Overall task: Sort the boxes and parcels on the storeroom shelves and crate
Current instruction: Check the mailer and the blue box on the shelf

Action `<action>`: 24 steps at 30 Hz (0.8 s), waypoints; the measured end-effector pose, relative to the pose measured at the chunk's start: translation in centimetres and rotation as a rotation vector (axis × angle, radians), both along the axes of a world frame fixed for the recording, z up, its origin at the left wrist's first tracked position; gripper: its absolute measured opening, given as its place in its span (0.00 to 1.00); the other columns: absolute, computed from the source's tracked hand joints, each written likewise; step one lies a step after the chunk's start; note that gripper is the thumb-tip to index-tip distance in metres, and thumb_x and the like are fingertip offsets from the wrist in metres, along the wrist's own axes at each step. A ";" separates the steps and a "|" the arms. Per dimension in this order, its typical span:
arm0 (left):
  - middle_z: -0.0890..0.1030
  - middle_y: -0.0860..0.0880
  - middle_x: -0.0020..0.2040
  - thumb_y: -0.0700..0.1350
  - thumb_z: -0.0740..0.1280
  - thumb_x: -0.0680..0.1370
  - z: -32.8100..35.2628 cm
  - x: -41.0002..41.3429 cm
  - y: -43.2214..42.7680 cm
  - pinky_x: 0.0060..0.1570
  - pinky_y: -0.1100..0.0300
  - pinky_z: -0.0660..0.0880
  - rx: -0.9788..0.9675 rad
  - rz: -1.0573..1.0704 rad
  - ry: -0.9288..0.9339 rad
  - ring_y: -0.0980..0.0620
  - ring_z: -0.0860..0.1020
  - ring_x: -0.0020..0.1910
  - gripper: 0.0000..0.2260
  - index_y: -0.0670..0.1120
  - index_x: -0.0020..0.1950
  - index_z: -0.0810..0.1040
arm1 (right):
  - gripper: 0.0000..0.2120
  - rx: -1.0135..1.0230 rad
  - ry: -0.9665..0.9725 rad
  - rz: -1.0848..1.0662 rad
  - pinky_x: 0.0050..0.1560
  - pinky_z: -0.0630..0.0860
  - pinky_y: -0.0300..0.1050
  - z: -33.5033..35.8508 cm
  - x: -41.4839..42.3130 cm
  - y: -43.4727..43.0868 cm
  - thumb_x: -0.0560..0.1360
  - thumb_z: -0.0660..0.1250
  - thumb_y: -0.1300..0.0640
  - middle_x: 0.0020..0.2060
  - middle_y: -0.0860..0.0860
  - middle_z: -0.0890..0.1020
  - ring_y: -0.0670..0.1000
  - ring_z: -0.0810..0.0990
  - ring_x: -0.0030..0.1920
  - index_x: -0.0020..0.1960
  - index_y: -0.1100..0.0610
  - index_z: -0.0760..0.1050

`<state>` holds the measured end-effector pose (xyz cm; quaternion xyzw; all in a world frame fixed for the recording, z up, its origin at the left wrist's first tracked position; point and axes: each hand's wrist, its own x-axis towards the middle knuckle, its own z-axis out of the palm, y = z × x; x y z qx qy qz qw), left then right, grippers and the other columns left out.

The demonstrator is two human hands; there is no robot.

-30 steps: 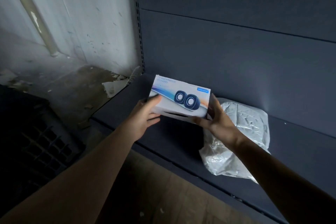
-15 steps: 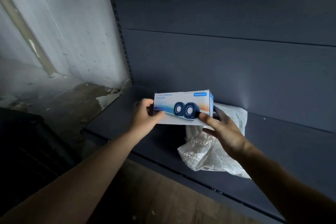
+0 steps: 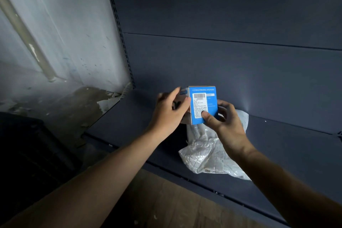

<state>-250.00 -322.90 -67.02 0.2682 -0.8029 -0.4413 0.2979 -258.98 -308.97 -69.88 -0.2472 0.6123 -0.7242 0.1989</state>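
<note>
A small speaker box (image 3: 211, 102) is held above the dark blue shelf (image 3: 129, 126), its blue end face with a white barcode label turned toward me. My left hand (image 3: 170, 111) lies against the box's left side with fingers fairly straight. My right hand (image 3: 225, 122) grips the box from the right, thumb pressed on the label and fingers curled behind it. A crinkled white plastic parcel (image 3: 207, 155) lies on the shelf just below and behind the box, partly hidden by my right hand.
The shelf's dark back panel (image 3: 222, 61) rises behind. A black plastic crate (image 3: 27, 153) stands on the floor at the left. A stained white wall (image 3: 64, 33) and a pipe (image 3: 24, 29) are at the left. Wooden flooring (image 3: 166, 200) shows below the shelf edge.
The box has been turned so its blue end face with the label now faces me instead of the long side with the speaker picture. Both hands shifted with it.
</note>
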 end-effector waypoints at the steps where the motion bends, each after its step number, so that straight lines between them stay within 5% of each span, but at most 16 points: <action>1: 0.76 0.49 0.58 0.57 0.65 0.74 0.1 -0.1 -0.1 0.60 0.53 0.76 0.030 0.009 0.001 0.53 0.79 0.54 0.26 0.49 0.70 0.72 | 0.15 0.002 0.014 -0.014 0.59 0.79 0.52 -0.1 0.0 -0.2 0.73 0.72 0.60 0.54 0.50 0.82 0.52 0.81 0.57 0.56 0.52 0.72; 4: 0.80 0.50 0.53 0.48 0.64 0.80 0.6 -0.1 -0.2 0.52 0.57 0.78 0.130 0.064 -0.005 0.55 0.79 0.49 0.18 0.47 0.69 0.69 | 0.13 -0.002 0.064 -0.028 0.57 0.79 0.42 0.1 0.3 -0.5 0.75 0.71 0.59 0.56 0.48 0.82 0.49 0.80 0.59 0.57 0.53 0.74; 7: 0.80 0.54 0.50 0.50 0.67 0.78 0.9 0.0 -0.3 0.46 0.64 0.75 0.239 0.099 0.071 0.56 0.80 0.50 0.15 0.48 0.62 0.70 | 0.12 -0.025 0.152 -0.001 0.53 0.75 0.31 0.5 0.9 -0.9 0.77 0.68 0.64 0.56 0.49 0.82 0.44 0.79 0.59 0.59 0.56 0.76; 11: 0.80 0.56 0.54 0.54 0.76 0.69 1.1 0.2 -0.3 0.49 0.67 0.75 0.313 0.075 0.097 0.63 0.79 0.50 0.28 0.48 0.62 0.69 | 0.15 -0.017 0.318 0.081 0.65 0.73 0.40 0.8 1.8 -1.6 0.78 0.65 0.67 0.63 0.50 0.78 0.45 0.77 0.63 0.62 0.53 0.75; 14: 0.80 0.56 0.50 0.49 0.79 0.68 1.1 0.4 -0.6 0.41 0.74 0.74 0.404 0.114 0.121 0.69 0.79 0.43 0.29 0.46 0.62 0.67 | 0.21 0.020 0.496 0.113 0.72 0.66 0.45 0.8 2.1 -2.0 0.74 0.61 0.66 0.64 0.43 0.76 0.44 0.72 0.68 0.63 0.49 0.74; 17: 0.80 0.55 0.53 0.52 0.79 0.66 1.0 0.7 -1.3 0.53 0.63 0.77 0.474 0.166 0.094 0.61 0.80 0.49 0.32 0.48 0.64 0.66 | 0.26 0.054 0.583 0.184 0.67 0.67 0.35 1.0 2.5 -1.9 0.73 0.59 0.70 0.65 0.41 0.75 0.41 0.70 0.70 0.64 0.46 0.74; 20: 0.79 0.54 0.56 0.62 0.74 0.58 0.9 1.3 -2.0 0.61 0.51 0.74 0.579 0.200 0.019 0.54 0.78 0.56 0.37 0.51 0.63 0.69 | 0.24 0.104 0.656 0.185 0.57 0.67 0.24 0.9 2.2 -1.8 0.74 0.59 0.74 0.65 0.46 0.77 0.39 0.71 0.67 0.64 0.54 0.76; 24: 0.83 0.50 0.54 0.66 0.72 0.56 0.5 1.7 -3.2 0.61 0.45 0.75 0.749 0.177 0.015 0.48 0.81 0.55 0.34 0.52 0.58 0.77 | 0.22 0.202 0.696 -0.093 0.65 0.68 0.37 0.0 0.7 -1.6 0.72 0.63 0.72 0.59 0.47 0.77 0.45 0.75 0.62 0.60 0.53 0.78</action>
